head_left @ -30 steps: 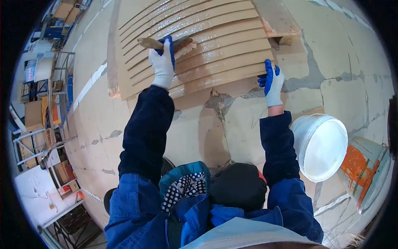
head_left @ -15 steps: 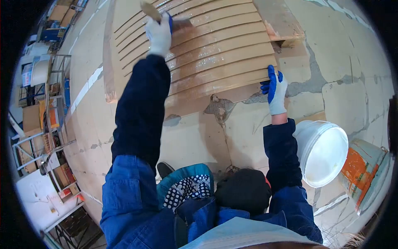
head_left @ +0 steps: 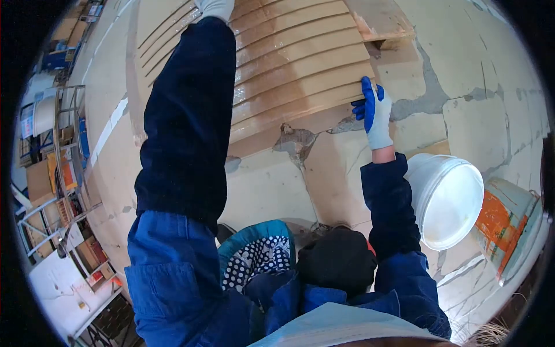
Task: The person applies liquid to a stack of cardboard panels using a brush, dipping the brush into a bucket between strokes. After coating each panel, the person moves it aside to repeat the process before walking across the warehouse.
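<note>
Beige boards lie in a slatted, seemingly overlapping row, with dark lines between the strips and a wet-looking shine across their middle. My right hand, in a white glove with blue-coated fingers, grips the near right corner of the boards, its forefinger along the edge and the other fingers curled. My left hand, gloved too, reaches over the far left part of the boards. The top edge of the view cuts off its fingers, so what it holds is hidden.
To my right stand a white bucket and a grey-green container with orange stains. The floor has grey patches and cracks. A wooden block juts out beyond the boards. Metal racks with boxes line the left side.
My left hand has moved away from me to the top edge; the wooden-handled brush it held has gone out of view. My right hand keeps to the corner as the view shifts slightly.
</note>
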`<state>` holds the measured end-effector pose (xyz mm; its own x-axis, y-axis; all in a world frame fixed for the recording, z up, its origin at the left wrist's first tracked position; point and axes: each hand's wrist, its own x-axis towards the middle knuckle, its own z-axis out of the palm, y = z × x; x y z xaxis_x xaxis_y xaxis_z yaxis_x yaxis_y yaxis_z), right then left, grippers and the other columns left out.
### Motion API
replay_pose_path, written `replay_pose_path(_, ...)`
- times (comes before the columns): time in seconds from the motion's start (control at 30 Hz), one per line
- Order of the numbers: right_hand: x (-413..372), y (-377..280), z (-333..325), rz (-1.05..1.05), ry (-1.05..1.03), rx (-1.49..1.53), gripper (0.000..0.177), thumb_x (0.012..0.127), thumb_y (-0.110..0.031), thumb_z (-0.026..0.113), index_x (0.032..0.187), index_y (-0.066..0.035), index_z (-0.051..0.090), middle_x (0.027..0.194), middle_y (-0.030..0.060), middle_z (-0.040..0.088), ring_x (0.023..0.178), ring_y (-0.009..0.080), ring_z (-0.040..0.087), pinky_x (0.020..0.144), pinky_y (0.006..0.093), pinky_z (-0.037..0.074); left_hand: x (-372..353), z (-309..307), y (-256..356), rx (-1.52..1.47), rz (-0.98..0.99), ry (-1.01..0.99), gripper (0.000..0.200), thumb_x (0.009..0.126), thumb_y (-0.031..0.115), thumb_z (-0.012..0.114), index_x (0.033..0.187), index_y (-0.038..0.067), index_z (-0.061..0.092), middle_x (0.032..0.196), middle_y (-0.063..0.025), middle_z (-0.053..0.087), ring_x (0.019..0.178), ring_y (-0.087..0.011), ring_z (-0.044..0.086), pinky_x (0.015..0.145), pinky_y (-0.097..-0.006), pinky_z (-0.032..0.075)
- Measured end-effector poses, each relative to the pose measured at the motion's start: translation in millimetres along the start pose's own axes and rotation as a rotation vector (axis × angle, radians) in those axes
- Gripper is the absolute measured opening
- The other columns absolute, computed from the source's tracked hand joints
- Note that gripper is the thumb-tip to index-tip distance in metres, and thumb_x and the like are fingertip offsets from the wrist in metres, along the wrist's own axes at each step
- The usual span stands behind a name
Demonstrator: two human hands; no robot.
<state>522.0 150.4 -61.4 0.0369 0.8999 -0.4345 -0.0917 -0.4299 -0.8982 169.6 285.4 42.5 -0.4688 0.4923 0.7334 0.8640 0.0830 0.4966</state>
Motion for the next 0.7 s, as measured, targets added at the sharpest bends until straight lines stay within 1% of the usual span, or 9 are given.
replay_pose_path(0.17, -1.2, 5.2, 2.2, -0.013, 0.019, 0.047, 0.036, 0.087, -0.038, 0.065, 0.094, -0.004, 0.056, 0.061, 0.0098, 0.059, 0.037, 0.0156, 0.053, 0.032, 0.0269, 0.038, -110.8, -91.1, 25.6, -0.148, 0.016, -0.315, 0.031, 0.088, 0.026, 0.063, 0.077, -0.003, 0.060, 0.068, -0.0150, 0.062, 0.062, -0.0233, 0.058, 0.061, -0.0374, 0.045)
replay_pose_path(0.2, 0.2, 6.2, 2.7, -0.035, 0.022, 0.084, 0.036, 0.087, -0.038, 0.065, 0.094, -0.004, 0.056, 0.061, 0.0094, 0.059, 0.037, 0.0155, 0.053, 0.032, 0.0269, 0.038, -140.2, -109.3, 42.3, -0.259, -0.150, -0.308, 0.029, 0.085, 0.024, 0.064, 0.073, -0.002, 0.057, 0.060, -0.0191, 0.057, 0.056, -0.0331, 0.057, 0.054, -0.0410, 0.042)
replay_pose_path(0.3, -0.6, 5.7, 2.2, -0.042, 0.019, 0.078, 0.036, 0.086, -0.037, 0.066, 0.093, -0.003, 0.056, 0.062, 0.0089, 0.059, 0.038, 0.0154, 0.054, 0.032, 0.0265, 0.038, -187.9, -152.1, 52.2, -0.212, -0.152, -0.514, 0.024, 0.084, 0.019, 0.065, 0.074, -0.001, 0.057, 0.060, -0.0156, 0.057, 0.054, -0.0284, 0.056, 0.054, -0.0370, 0.043)
replay_pose_path(0.37, -2.3, 0.4, 1.3, -0.024, 0.010, 0.056, 0.036, 0.086, -0.037, 0.066, 0.093, -0.003, 0.056, 0.061, 0.0092, 0.059, 0.038, 0.0157, 0.054, 0.032, 0.0266, 0.038, -190.5, -166.2, 67.2, -0.273, -0.142, -0.610, 0.018, 0.086, 0.015, 0.066, 0.083, -0.002, 0.062, 0.067, -0.0048, 0.059, 0.063, -0.0115, 0.053, 0.059, -0.0289, 0.043)
replay_pose_path(0.47, -2.5, 0.0, 2.3, -0.013, 0.012, 0.029, 0.039, 0.087, -0.038, 0.065, 0.096, -0.002, 0.056, 0.063, 0.0113, 0.061, 0.039, 0.0162, 0.055, 0.033, 0.0258, 0.040, -155.5, -147.7, 71.4, -0.539, -0.352, -0.291, 0.022, 0.090, 0.015, 0.062, 0.086, -0.007, 0.062, 0.072, -0.0014, 0.060, 0.067, -0.0072, 0.052, 0.060, -0.0274, 0.043)
replay_pose_path(0.57, -4.1, 1.4, 1.6, -0.046, 0.009, 0.015, 0.042, 0.087, -0.040, 0.064, 0.099, -0.001, 0.057, 0.064, 0.0135, 0.063, 0.040, 0.0163, 0.056, 0.034, 0.0250, 0.041, -96.4, -105.9, 62.5, -0.307, 0.005, -0.094, 0.033, 0.088, 0.024, 0.063, 0.074, -0.006, 0.062, 0.063, -0.0129, 0.063, 0.059, -0.0216, 0.059, 0.058, -0.0366, 0.044)
replay_pose_path(0.6, -3.4, 1.1, 1.6, -0.065, 0.001, 0.020, 0.042, 0.087, -0.041, 0.064, 0.099, 0.000, 0.057, 0.064, 0.0138, 0.063, 0.040, 0.0164, 0.056, 0.034, 0.0252, 0.041, -91.2, -90.9, 54.5, -0.214, -0.186, -0.200, 0.028, 0.089, 0.028, 0.059, 0.091, 0.001, 0.057, 0.074, -0.0215, 0.061, 0.073, -0.0395, 0.059, 0.065, -0.0476, 0.044)
replay_pose_path(0.67, -2.5, 1.0, 1.9, -0.060, -0.005, 0.040, 0.043, 0.087, -0.041, 0.065, 0.098, 0.000, 0.057, 0.064, 0.0142, 0.063, 0.040, 0.0163, 0.056, 0.034, 0.0251, 0.040, -101.9, -84.3, 54.7, -0.118, -0.177, -0.271, 0.033, 0.089, 0.030, 0.058, 0.105, 0.001, 0.059, 0.096, -0.0231, 0.063, 0.087, -0.0385, 0.060, 0.075, -0.0464, 0.046)
replay_pose_path(0.7, -1.4, 1.1, 2.0, -0.052, -0.003, 0.050, 0.043, 0.086, -0.041, 0.065, 0.098, 0.000, 0.057, 0.064, 0.0142, 0.063, 0.040, 0.0164, 0.056, 0.033, 0.0252, 0.040, -117.5, -87.7, 53.6, -0.121, -0.074, -0.248, 0.030, 0.088, 0.028, 0.061, 0.091, -0.002, 0.060, 0.080, -0.0196, 0.063, 0.073, -0.0330, 0.060, 0.067, -0.0422, 0.045)
